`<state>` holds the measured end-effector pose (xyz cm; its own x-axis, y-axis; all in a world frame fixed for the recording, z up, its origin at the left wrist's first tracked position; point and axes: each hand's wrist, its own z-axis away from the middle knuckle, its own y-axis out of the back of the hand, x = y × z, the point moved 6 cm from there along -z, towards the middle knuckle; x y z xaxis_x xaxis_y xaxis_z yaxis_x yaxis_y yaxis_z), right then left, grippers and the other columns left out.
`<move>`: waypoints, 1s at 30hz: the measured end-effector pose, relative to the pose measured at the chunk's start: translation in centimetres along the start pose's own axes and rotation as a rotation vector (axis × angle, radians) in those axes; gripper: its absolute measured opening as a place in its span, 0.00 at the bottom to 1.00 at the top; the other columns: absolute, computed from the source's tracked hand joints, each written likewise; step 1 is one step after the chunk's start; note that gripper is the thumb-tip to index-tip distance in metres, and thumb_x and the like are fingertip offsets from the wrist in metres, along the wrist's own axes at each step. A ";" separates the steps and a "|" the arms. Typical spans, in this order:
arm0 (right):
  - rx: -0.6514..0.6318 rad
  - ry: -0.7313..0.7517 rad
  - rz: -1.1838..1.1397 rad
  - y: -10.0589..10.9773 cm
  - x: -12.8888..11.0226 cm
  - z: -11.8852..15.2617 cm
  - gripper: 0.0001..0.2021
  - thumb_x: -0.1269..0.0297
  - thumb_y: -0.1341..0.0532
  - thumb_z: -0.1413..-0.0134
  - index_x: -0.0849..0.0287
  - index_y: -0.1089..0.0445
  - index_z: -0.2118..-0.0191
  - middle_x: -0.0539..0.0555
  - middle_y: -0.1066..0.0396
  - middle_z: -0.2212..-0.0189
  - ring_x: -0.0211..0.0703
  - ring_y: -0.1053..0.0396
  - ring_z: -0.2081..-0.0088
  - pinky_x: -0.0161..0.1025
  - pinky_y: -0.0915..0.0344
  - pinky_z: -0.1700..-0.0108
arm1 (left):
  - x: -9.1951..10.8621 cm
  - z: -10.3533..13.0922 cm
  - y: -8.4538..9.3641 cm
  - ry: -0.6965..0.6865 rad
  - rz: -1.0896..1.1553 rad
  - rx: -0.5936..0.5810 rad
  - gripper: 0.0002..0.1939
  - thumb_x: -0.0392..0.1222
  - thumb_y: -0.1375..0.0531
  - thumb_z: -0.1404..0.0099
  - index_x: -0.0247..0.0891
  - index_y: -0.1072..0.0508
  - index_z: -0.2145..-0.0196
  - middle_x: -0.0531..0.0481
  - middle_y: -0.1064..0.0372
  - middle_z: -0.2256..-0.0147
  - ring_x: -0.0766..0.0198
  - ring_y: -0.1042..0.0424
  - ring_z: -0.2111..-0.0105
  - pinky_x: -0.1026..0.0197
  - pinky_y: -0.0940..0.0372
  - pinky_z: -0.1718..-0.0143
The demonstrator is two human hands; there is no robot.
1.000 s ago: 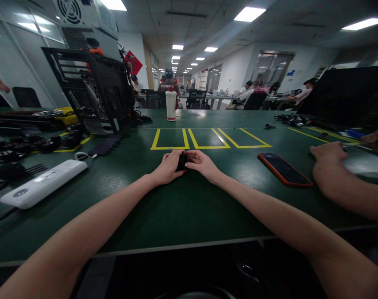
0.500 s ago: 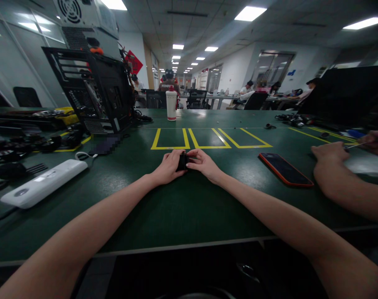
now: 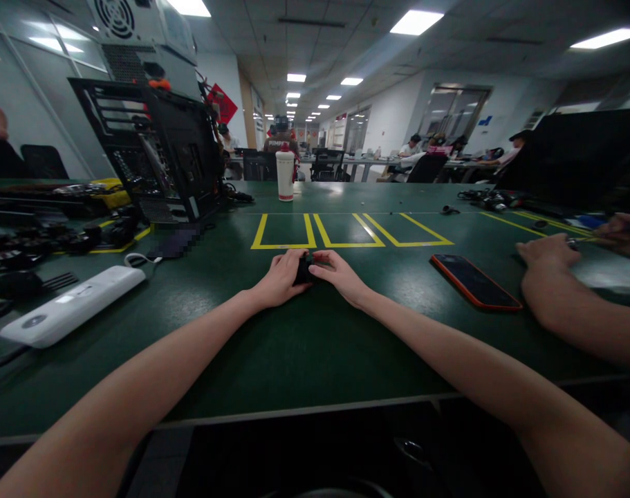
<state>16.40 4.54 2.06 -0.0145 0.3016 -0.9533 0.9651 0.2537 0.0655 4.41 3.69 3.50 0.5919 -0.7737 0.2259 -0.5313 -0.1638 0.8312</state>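
A small black object (image 3: 303,270), too dark and too covered by fingers to name, is held low over the green table (image 3: 315,353) in front of me. My left hand (image 3: 282,279) is closed around its left side, with the thumb along the near edge. On the other side, my right hand (image 3: 339,277) pinches it, thumb and fingers at its right edge. Just beyond both hands run yellow tape outlines (image 3: 283,246) on the tabletop.
An orange-cased phone (image 3: 475,282) lies to the right, near a co-worker's hands (image 3: 550,252). At left are a white power strip (image 3: 76,304), black parts (image 3: 19,280) and an open computer case (image 3: 164,152). A white cup (image 3: 285,176) stands farther back.
My right fingers have shifted slightly on the black object; my left hand stays in place. The co-worker's hands at right have moved a little.
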 end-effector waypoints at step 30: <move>0.025 0.066 0.467 3.0 0.7 -0.2 0.21 0.61 0.37 0.62 0.57 0.38 0.58 0.54 0.37 0.59 0.45 0.38 0.55 0.50 0.45 0.49 | -3.2 -0.2 -0.2 0.232 0.059 0.007 0.35 0.49 0.44 0.47 0.34 0.55 0.46 0.38 0.45 0.53 0.51 0.42 0.52 0.46 0.46 0.52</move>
<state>19.22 5.69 1.59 0.4064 0.4362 -0.8028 0.8784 0.0554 0.4748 2.72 6.30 2.71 0.6829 -0.6206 0.3854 -0.5729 -0.1277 0.8096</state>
